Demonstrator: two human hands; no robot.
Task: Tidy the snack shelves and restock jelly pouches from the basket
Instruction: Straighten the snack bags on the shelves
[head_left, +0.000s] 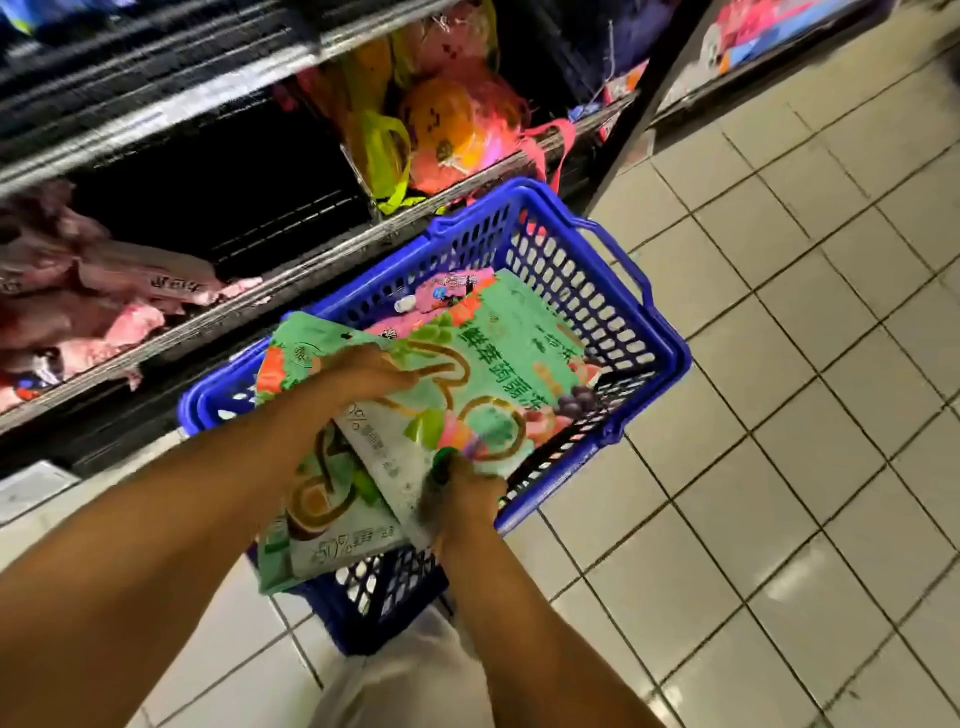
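Note:
A blue plastic basket (639, 332) stands on the tiled floor beside the shelves. Over it I hold large green jelly pouches (498, 374) printed with fruit. My left hand (363, 374) grips the upper left part of the green pouches from above. My right hand (462, 493) pinches their lower edge near the basket's front rim. A second green pouch (317, 525) hangs below my left forearm. Pink pouches (441, 296) lie deeper in the basket, mostly hidden.
Dark shelves run along the left. The lower shelf (291, 280) holds pink packets (93, 306) at its left end, with a dark gap beside them. Netted orange and pink snack bags (452, 130) sit further right. Tiled floor (779, 415) spreads to the right.

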